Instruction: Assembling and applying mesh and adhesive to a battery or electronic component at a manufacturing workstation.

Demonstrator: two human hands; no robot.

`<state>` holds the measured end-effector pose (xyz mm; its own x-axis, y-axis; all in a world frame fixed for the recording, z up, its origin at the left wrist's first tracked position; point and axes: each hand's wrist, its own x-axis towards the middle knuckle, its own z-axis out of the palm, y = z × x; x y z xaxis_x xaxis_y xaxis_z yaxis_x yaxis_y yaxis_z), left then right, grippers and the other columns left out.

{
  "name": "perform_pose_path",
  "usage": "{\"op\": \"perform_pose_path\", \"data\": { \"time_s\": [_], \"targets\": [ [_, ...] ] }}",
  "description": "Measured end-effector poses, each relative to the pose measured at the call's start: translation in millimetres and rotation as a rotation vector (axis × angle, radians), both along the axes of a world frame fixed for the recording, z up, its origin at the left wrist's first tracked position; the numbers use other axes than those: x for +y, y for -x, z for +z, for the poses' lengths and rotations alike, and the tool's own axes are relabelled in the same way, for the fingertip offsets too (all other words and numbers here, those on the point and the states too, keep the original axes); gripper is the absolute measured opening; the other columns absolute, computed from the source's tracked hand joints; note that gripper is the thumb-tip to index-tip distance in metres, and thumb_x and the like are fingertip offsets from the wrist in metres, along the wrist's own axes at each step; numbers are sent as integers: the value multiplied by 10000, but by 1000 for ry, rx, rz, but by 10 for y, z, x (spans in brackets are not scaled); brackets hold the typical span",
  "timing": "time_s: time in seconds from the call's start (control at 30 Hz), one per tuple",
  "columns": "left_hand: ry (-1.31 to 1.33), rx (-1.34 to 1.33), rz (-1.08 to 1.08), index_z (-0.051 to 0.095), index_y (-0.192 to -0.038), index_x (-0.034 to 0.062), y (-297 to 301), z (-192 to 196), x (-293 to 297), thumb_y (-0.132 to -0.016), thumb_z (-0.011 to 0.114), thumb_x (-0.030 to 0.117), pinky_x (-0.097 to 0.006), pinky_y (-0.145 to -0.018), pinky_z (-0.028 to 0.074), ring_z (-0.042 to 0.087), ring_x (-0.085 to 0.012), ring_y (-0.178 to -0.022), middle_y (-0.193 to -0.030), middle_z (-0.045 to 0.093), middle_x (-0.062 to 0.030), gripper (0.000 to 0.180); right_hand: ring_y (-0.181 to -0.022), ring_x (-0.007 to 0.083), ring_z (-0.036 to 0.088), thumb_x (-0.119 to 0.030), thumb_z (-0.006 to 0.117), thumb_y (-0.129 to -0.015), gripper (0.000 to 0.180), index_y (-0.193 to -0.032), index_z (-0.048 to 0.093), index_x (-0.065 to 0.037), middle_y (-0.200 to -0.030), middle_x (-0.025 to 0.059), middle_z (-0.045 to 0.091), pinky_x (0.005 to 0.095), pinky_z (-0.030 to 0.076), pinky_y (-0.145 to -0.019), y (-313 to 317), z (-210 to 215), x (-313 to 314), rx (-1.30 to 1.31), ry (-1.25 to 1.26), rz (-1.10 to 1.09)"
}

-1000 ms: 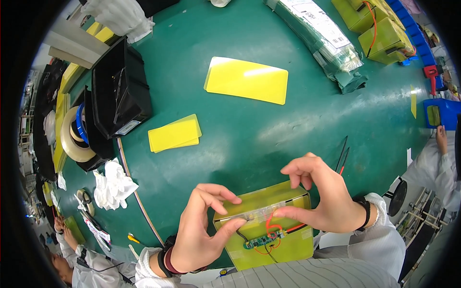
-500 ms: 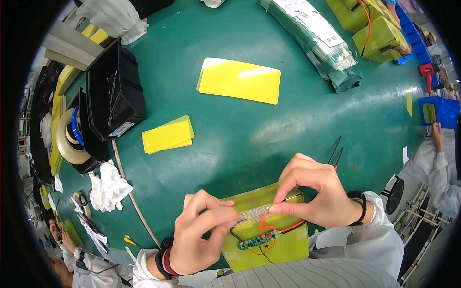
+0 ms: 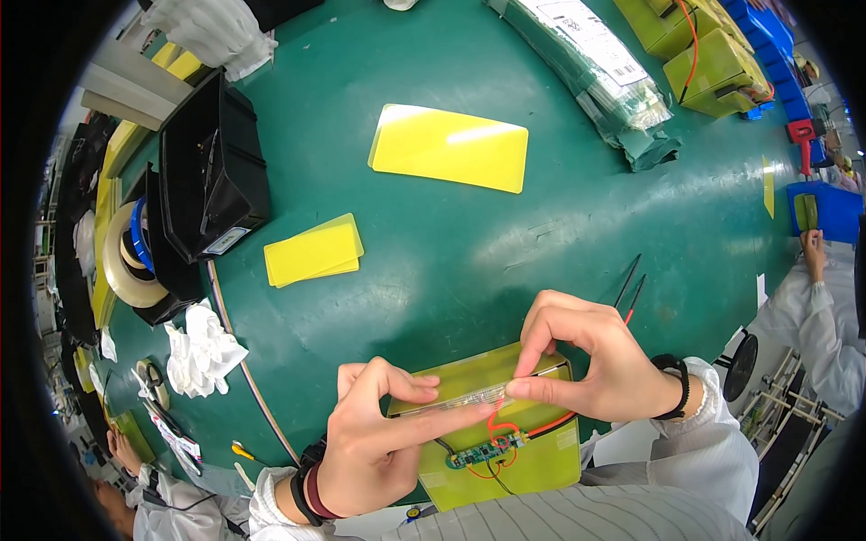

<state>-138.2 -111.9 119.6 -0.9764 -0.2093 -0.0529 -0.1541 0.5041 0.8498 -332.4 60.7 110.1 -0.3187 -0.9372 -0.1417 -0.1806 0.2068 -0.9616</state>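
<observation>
In front of me sits a yellow-green wrapped block (image 3: 550,451) like a battery pack, with a small green circuit board (image 3: 487,450) and red and black wires on its face. Along its upper part runs a clear, shiny strip (image 3: 469,397). My right hand (image 3: 591,361) pinches the strip's right end between thumb and fingertips. My left hand (image 3: 374,433) has its fingers apart, one stretched along the strip's lower edge and touching it, another bent above it. The strip's left end lies partly hidden by that hand.
Yellow sheets lie ahead, one larger stack (image 3: 451,149) and one smaller (image 3: 314,251). Left stand a black bin (image 3: 216,171), tape rolls (image 3: 126,261) and crumpled white gloves (image 3: 206,350). A green-wrapped bundle (image 3: 595,81) and more wrapped blocks (image 3: 713,77) are far right. Co-workers sit at both sides.
My left hand has loosened its pinch, and one finger now stretches right along the strip toward my right hand. My right hand keeps its pinch, almost unmoved.
</observation>
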Motion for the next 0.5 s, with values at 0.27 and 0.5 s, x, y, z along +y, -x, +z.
{"op": "perform_pose_path", "data": {
  "time_s": [0.27, 0.5],
  "targets": [
    [71, 24, -4, 773, -1179, 271, -16, -16, 16, -634, 637, -136, -302, -846, 337, 615, -175, -863, -866, 566, -20, 694, -878, 193, 562, -59, 794, -823, 208, -944, 626, -43, -928, 49, 603, 312, 444, -703, 9, 15, -29, 6, 30, 39],
    [90, 12, -47, 769, -1185, 260, 1, 27, -18, -633, 620, -145, -299, -855, 332, 614, -177, -886, -882, 585, -24, 700, -840, 200, 512, -41, 794, -784, 269, -1025, 721, -133, -995, 24, 587, 319, 422, -754, -4, 4, 8, 122, 119, 36]
  ]
}}
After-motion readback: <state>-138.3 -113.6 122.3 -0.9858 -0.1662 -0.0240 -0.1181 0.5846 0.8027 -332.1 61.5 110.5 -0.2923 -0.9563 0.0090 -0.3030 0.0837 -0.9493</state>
